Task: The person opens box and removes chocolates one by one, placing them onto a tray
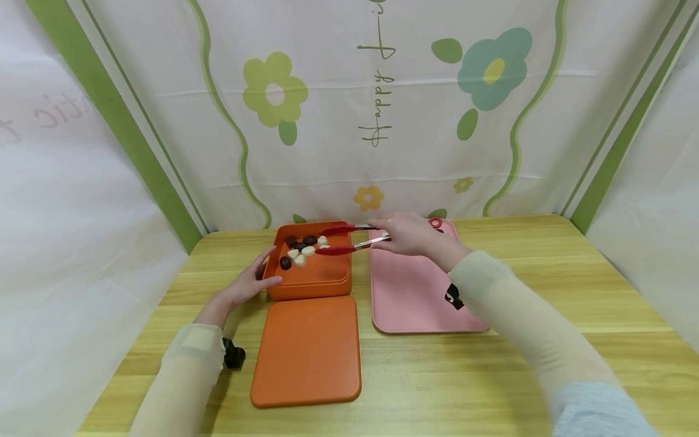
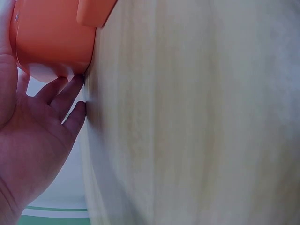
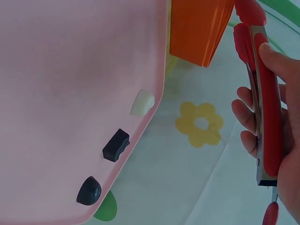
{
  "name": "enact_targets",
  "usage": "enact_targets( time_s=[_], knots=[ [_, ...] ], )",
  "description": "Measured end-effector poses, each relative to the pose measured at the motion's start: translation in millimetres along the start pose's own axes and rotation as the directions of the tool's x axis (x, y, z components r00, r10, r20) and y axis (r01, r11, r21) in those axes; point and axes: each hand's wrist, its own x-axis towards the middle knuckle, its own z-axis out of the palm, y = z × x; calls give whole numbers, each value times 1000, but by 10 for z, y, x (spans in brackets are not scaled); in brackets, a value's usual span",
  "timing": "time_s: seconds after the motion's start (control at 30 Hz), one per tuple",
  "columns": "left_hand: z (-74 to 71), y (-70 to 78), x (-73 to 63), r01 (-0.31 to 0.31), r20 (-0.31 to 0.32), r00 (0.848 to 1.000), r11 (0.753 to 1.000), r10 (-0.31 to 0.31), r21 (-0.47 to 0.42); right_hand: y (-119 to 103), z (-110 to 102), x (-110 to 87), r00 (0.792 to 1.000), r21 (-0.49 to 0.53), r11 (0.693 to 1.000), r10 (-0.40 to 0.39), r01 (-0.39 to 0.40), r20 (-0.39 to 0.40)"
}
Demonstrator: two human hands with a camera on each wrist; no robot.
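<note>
My right hand (image 1: 406, 233) grips metal tongs (image 3: 269, 108) with red grips and red tips. In the head view the tongs' spread tips (image 1: 335, 250) reach over an orange box (image 1: 306, 276). Dark pieces (image 1: 286, 263) and cream pieces (image 1: 308, 250), like small moulded chocolates, lie in the box, a cream one close to the tips. My left hand (image 1: 246, 285) rests against the box's left side, thumb at the near left corner. In the left wrist view that hand's loosely bent fingers (image 2: 68, 98) touch the box's outer wall (image 2: 54, 42).
A pink tray (image 1: 404, 297) lies right of the box, partly under my right arm. Along its far edge sit a white piece (image 3: 142, 103), a black rectangular piece (image 3: 116, 145) and a dark domed piece (image 3: 89, 191). The orange lid (image 1: 307, 352) lies on the wooden table (image 1: 415, 388) before the box.
</note>
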Motion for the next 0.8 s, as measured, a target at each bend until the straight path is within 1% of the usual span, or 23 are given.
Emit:
enact_targets(
  time_s=[0.13,0.3,0.47,0.63,0.8],
  knots=[
    [0,2,-2,-6,2,1000,1000,6,-1,-15,20,61,1000,0,1000,-5,5,-3],
    [1,8,-3,-9,4,1000,1000,9,-2,-47,69,142,1000,16,1000,6,-6,26],
    [2,20,-7,-2,2,1000,1000,2,9,-103,121,217,998,3,1000,18,-18,53],
    [6,29,-9,8,-3,1000,1000,-8,12,-155,182,275,999,-13,1000,6,-6,49],
    [6,12,-2,-3,-7,1000,1000,3,5,-217,224,322,999,-6,1000,-13,13,51]
  ],
)
